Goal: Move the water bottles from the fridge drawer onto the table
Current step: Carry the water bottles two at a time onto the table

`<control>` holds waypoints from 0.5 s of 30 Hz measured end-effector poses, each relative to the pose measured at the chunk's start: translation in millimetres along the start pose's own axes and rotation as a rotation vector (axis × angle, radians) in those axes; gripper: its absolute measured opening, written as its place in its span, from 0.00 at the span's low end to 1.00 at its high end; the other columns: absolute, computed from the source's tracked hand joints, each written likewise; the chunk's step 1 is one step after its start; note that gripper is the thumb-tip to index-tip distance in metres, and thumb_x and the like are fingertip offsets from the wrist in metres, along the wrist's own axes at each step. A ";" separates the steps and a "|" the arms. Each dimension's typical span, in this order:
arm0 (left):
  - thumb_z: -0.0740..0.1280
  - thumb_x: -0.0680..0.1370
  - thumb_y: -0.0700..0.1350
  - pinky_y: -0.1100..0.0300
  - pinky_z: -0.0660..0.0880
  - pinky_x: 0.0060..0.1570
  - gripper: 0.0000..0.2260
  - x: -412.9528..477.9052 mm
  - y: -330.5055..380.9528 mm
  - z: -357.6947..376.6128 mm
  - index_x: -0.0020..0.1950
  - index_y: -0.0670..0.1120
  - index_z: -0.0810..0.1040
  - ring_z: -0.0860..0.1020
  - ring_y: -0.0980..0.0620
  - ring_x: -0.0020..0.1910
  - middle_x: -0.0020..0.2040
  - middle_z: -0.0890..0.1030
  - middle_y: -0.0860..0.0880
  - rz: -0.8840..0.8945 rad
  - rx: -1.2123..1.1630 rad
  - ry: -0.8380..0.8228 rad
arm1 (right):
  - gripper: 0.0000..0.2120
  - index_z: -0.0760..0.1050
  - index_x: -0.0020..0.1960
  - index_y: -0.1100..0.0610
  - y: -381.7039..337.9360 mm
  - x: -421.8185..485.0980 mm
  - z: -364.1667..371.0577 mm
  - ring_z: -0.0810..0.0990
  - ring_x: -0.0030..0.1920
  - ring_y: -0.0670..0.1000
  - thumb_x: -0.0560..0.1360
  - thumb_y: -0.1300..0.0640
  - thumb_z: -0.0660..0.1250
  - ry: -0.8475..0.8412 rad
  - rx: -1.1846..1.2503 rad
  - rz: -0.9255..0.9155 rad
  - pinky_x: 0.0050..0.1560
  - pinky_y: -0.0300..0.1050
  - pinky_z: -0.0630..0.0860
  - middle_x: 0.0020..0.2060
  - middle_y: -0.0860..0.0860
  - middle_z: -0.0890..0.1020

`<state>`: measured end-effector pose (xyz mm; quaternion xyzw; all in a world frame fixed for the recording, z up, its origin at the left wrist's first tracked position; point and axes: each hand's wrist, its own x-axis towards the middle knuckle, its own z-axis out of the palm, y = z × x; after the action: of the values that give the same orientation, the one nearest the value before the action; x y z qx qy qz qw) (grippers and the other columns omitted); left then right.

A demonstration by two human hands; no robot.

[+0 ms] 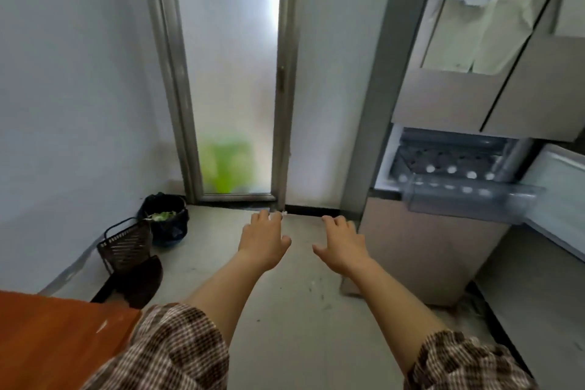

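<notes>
The beige fridge (424, 250) stands at the right with its clear plastic drawer (468, 199) pulled out. Inside the drawer lie several water bottles (451, 170), their white caps facing me. My left hand (262, 239) and my right hand (342, 244) are both stretched forward over the floor, palms down, fingers relaxed and holding nothing. Both hands are left of the fridge and below the drawer's height. A corner of the orange-brown table (53, 336) shows at the lower left.
A frosted glass door (231, 73) with a metal frame fills the middle back. A black bin (166, 218) with green scraps, a dark mesh basket (125, 244) and a black dustpan (136, 282) sit against the left wall. The open fridge door (557, 199) is at the right edge.
</notes>
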<state>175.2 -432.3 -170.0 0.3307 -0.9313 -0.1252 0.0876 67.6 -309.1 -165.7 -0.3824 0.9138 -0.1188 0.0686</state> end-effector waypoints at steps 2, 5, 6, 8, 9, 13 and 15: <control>0.61 0.78 0.51 0.51 0.69 0.60 0.20 27.4 39.3 12.5 0.68 0.45 0.67 0.67 0.44 0.66 0.67 0.69 0.44 0.089 0.002 -0.014 | 0.32 0.55 0.76 0.54 41.2 8.9 -14.1 0.62 0.72 0.58 0.78 0.47 0.63 0.019 0.002 0.068 0.68 0.58 0.64 0.72 0.55 0.63; 0.61 0.78 0.52 0.50 0.68 0.62 0.22 69.6 93.6 34.1 0.70 0.45 0.65 0.66 0.43 0.66 0.67 0.69 0.44 0.206 0.007 -0.039 | 0.31 0.55 0.76 0.54 100.7 25.5 -33.5 0.63 0.71 0.58 0.78 0.47 0.62 0.039 0.005 0.146 0.67 0.58 0.64 0.72 0.55 0.63; 0.61 0.78 0.52 0.50 0.69 0.62 0.22 83.4 111.5 41.6 0.70 0.45 0.65 0.66 0.43 0.66 0.67 0.69 0.44 0.236 0.012 -0.046 | 0.31 0.56 0.76 0.54 119.8 32.4 -39.3 0.63 0.71 0.58 0.78 0.47 0.62 0.041 0.004 0.172 0.67 0.59 0.64 0.72 0.55 0.63; 0.61 0.78 0.51 0.49 0.70 0.61 0.21 110.1 146.9 56.3 0.70 0.45 0.66 0.67 0.42 0.65 0.66 0.69 0.43 0.283 0.019 -0.069 | 0.29 0.57 0.75 0.54 156.4 48.0 -50.0 0.63 0.70 0.59 0.78 0.47 0.62 0.049 -0.011 0.222 0.66 0.59 0.64 0.71 0.56 0.64; 0.61 0.78 0.51 0.48 0.70 0.61 0.21 124.2 164.6 63.7 0.69 0.45 0.66 0.67 0.42 0.65 0.66 0.69 0.43 0.302 0.018 -0.082 | 0.29 0.58 0.74 0.54 174.1 57.0 -55.6 0.63 0.70 0.59 0.78 0.47 0.63 0.057 -0.022 0.244 0.66 0.59 0.64 0.71 0.56 0.64; 0.61 0.77 0.52 0.47 0.70 0.62 0.22 189.9 232.7 87.7 0.68 0.44 0.66 0.68 0.41 0.65 0.66 0.69 0.42 0.384 0.027 -0.094 | 0.27 0.60 0.73 0.52 240.8 103.5 -85.6 0.62 0.70 0.59 0.78 0.47 0.62 0.078 -0.077 0.294 0.66 0.60 0.64 0.70 0.56 0.64; 0.62 0.77 0.52 0.47 0.70 0.62 0.22 222.5 264.1 95.1 0.68 0.45 0.66 0.68 0.41 0.65 0.66 0.69 0.43 0.416 0.019 -0.098 | 0.27 0.59 0.73 0.52 272.0 128.3 -102.1 0.61 0.71 0.60 0.78 0.47 0.62 0.079 -0.101 0.325 0.67 0.60 0.62 0.71 0.56 0.64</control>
<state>-175.5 -359.5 -165.9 0.1259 -0.9837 -0.1117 0.0631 -229.7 -199.3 -145.2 -0.2277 0.9703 -0.0749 0.0318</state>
